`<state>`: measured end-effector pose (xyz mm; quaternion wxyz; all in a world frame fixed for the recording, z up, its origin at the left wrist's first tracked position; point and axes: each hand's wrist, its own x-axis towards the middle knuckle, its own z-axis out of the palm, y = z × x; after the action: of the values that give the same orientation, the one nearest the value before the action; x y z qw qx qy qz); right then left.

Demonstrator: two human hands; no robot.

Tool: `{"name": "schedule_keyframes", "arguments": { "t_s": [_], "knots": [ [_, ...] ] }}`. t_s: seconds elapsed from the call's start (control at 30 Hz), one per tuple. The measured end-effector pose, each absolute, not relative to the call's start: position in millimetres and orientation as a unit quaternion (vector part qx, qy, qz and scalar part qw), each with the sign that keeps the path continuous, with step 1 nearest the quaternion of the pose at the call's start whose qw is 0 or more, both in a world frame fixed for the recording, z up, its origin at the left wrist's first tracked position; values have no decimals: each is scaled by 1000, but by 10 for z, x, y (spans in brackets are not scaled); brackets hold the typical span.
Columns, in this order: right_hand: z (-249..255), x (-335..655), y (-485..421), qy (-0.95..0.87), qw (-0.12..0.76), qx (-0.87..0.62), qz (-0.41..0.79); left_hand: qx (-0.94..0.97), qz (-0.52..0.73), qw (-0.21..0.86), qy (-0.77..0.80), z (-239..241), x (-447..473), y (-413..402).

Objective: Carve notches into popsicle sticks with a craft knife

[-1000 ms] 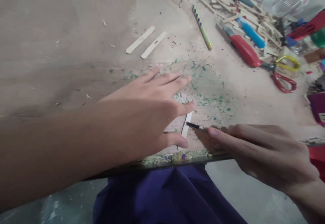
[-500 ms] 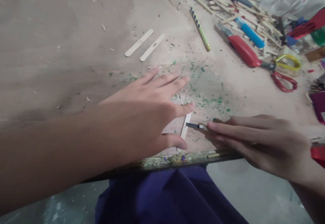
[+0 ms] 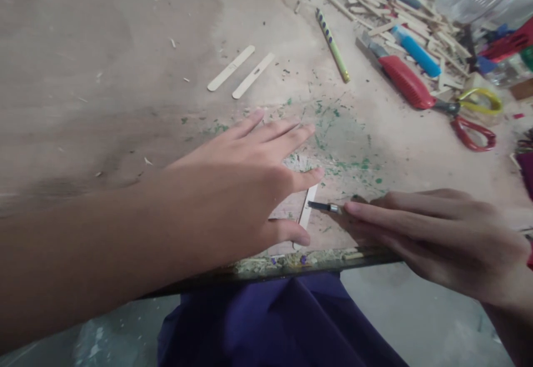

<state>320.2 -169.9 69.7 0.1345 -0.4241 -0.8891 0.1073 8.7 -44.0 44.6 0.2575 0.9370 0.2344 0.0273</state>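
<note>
Pale flat wooden craft stick [image 3: 307, 211] lies near the front edge of my worn, green-flecked wooden board [image 3: 125, 78], running almost straight away from me. My left hand [image 3: 245, 184] presses down flat beside it, fingers spread wide and holding nothing; the thumb tip and the index fingertip pin the stick at its near and far ends, so the bare middle of the stick shows between them. My right hand [image 3: 420, 234] comes in from the right, fingers closed along a slim knife with a dark blade and a silver collar [image 3: 322, 206]. The blade tip touches the stick's right edge about midway along, crossing it nearly at right angles.

Further back on the board, two more pale wooden sticks [image 3: 241, 68] lie side by side, well apart from my hands. A yellow-green pencil with blue stripes [image 3: 332, 45] rests at an angle beyond them. To the right sit a red-handled utility cutter [image 3: 402, 81], a blue marker-like tube [image 3: 418, 53], and scissors with one yellow and one red loop [image 3: 474, 114], next to a heap of loose wooden sticks [image 3: 400, 17]. Purple cloth [image 3: 275, 328] covers my lap below the board's edge.
</note>
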Motion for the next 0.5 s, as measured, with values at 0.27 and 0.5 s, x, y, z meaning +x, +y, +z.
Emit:
{"name": "schedule_keyframes", "arguments": {
  "t_s": [0.27,0.5],
  "knots": [
    [654,3207,-1686,-881,144,-435,116,938,23,253,235,431,78,-436],
    [677,3203,-1686,-875,164,-430,152,935,15,261,239,450,97,-426]
  ]
}}
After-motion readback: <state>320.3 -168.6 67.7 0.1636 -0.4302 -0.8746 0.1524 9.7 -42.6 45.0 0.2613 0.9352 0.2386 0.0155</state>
